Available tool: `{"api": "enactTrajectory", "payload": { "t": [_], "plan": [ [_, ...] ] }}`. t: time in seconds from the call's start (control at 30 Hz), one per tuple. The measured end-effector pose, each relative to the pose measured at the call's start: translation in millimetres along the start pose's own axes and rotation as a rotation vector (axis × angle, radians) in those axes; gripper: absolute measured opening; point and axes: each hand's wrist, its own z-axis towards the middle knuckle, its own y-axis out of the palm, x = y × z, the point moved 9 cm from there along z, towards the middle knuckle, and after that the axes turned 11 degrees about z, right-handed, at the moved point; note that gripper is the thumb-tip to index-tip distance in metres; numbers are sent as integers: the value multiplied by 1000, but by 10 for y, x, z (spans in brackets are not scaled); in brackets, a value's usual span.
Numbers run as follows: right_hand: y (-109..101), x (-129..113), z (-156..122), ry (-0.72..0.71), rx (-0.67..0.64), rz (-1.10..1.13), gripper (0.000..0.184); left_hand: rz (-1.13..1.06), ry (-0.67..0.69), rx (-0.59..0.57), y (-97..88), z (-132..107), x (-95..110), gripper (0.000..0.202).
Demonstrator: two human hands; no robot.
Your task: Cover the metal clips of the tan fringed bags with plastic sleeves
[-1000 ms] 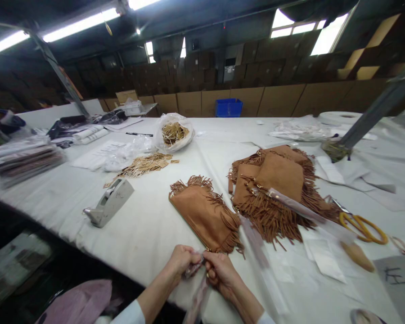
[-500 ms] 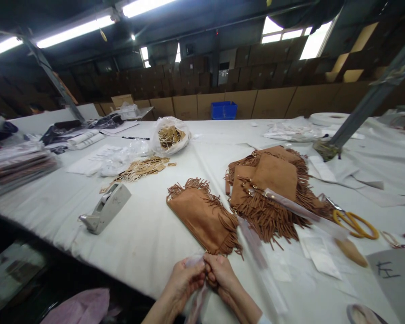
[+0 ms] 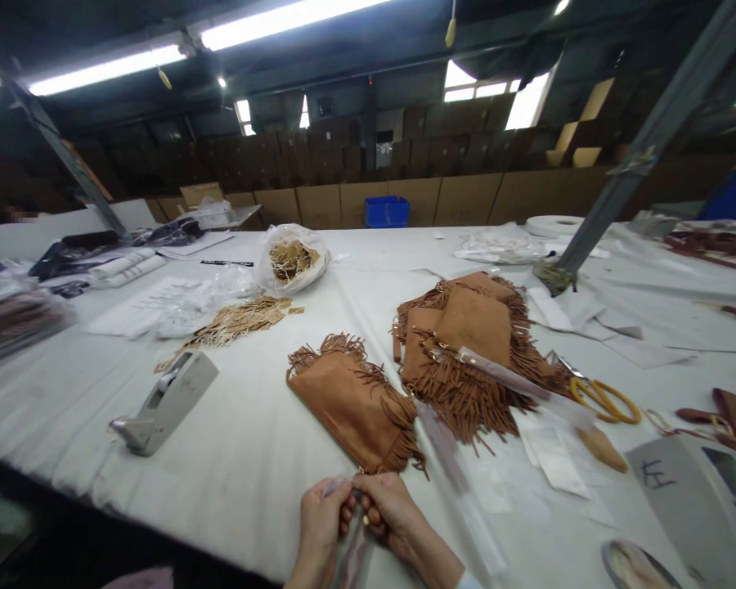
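At the table's front edge, my left hand and my right hand meet with fingers pinched. Between them is a strap in a clear plastic sleeve, its lower part hanging below my fingers. Just beyond my fingertips lies a brown fringed suede bag, flat on the white cloth. The corner of the bag nearest me reaches my fingers; whether the strap is fastened there is hidden by them. Another plastic-sleeved strap runs along the table to the right of my right hand.
A pile of fringed bags lies right of centre, with yellow-handled scissors beside it. One tape dispenser stands left, another right. Tan tags and a plastic bag of tags lie farther back. A metal post rises at right.
The whole view has turned slightly to the right, bringing more of the right-hand tape dispenser into sight. Both hands stay together on the sleeved strap; the bag has hardly moved.
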Motion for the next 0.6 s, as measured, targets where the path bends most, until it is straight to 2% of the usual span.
{"api": "enactTrajectory", "payload": {
  "t": [0.13,0.43,0.6],
  "plan": [
    [3,-1,1,-16,23,-7,22,-2,17,-17,7,16,2,25],
    [-33,72,60,17,90,9,33,-52,167,-50,36,-27,62,32],
    [-43,86,51,49,96,55,33,203,385,-56,-7,-174,265,28]
  ]
}}
